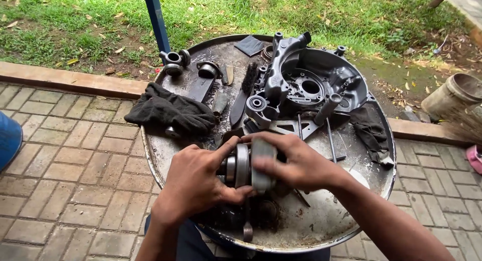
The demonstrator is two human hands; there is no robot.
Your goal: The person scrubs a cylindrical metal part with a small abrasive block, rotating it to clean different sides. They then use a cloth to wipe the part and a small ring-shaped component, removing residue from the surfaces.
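My left hand grips a round metal engine part, a stack of grey discs on a shaft, held above the round metal tabletop. My right hand presses a grey rectangular block against the end of that part, fingers wrapped over it. A dark grey engine crankcase lies on the tabletop just beyond both hands.
A black cloth lies on the tabletop's left side, another dark rag on the right. A brush, small metal parts, long bolts and a wrench sit about. A blue pole rises behind; a bucket stands at right.
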